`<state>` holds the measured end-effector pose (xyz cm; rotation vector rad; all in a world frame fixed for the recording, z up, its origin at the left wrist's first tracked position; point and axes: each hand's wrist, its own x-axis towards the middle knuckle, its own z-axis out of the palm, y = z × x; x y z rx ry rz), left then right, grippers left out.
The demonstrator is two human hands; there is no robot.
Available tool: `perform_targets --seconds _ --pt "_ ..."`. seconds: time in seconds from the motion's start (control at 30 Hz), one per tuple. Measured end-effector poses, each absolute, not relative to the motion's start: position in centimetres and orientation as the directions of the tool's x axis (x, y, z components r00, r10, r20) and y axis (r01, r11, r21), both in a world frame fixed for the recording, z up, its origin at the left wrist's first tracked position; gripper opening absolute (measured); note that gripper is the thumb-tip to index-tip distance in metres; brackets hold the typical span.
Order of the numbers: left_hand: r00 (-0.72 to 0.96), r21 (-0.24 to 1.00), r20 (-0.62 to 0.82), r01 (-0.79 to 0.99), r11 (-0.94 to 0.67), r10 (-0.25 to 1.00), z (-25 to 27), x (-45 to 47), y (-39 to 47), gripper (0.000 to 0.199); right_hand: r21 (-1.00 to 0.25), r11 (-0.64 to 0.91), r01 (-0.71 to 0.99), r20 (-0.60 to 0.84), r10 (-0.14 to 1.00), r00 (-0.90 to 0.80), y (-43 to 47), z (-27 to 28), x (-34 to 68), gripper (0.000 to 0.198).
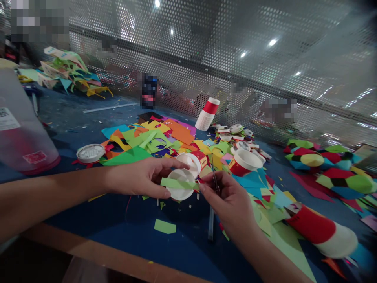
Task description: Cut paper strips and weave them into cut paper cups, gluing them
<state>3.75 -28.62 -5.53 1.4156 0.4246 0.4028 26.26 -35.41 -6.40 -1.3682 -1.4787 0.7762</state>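
Observation:
My left hand (144, 177) is closed on the rim of a cut-off white paper cup piece (180, 195), round and shallow. A light green paper strip (178, 183) lies across that piece. The strip's right end is pinched between the thumb and finger of my right hand (225, 192). A thin dark metal tool (216, 179), perhaps scissors, shows among the right fingers; its full shape is hidden. Just behind the held piece, a red and white paper cup (198, 162) lies on its side. Another cut red and white cup (246, 162) stands to its right.
Coloured paper scraps (147, 137) cover the middle of the blue table (118, 243). Stacked paper cups (208, 114) stand behind. A tilted cup (321, 230) lies at right, near patchwork paper balls (347, 179). A translucent container (26, 129) stands left. Perforated metal panelling (188, 43) runs behind.

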Motion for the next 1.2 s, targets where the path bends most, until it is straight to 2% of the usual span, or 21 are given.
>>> perform_targets --seconds 0.2,0.47,0.73,0.97,1.2 --pt "0.858 0.993 -0.068 0.011 0.115 0.509 -5.23 3.81 -28.77 0.069 -0.907 0.191 0.375 0.239 0.967 0.084 -35.43 -6.48 25.92 0.011" --pt "0.793 0.984 -0.17 0.105 0.144 0.585 -4.65 3.99 -29.03 0.058 -0.912 0.178 0.37 0.221 0.972 0.076 -35.22 -6.58 26.0 0.013" --pt "0.771 0.972 -0.221 0.12 0.204 0.598 -4.98 4.25 -28.76 0.054 -0.89 0.153 0.429 0.201 0.977 0.068 -35.37 -6.95 26.06 0.014" --pt "0.766 0.967 -0.24 0.138 0.213 0.596 -4.77 4.2 -28.87 0.055 -0.889 0.141 0.435 0.183 0.981 0.057 -35.37 -6.9 26.14 0.015" --pt "0.781 0.976 -0.202 0.106 0.192 0.592 -4.84 4.15 -28.9 0.051 -0.894 0.145 0.425 0.177 0.984 0.037 -35.33 -6.96 26.28 0.012"
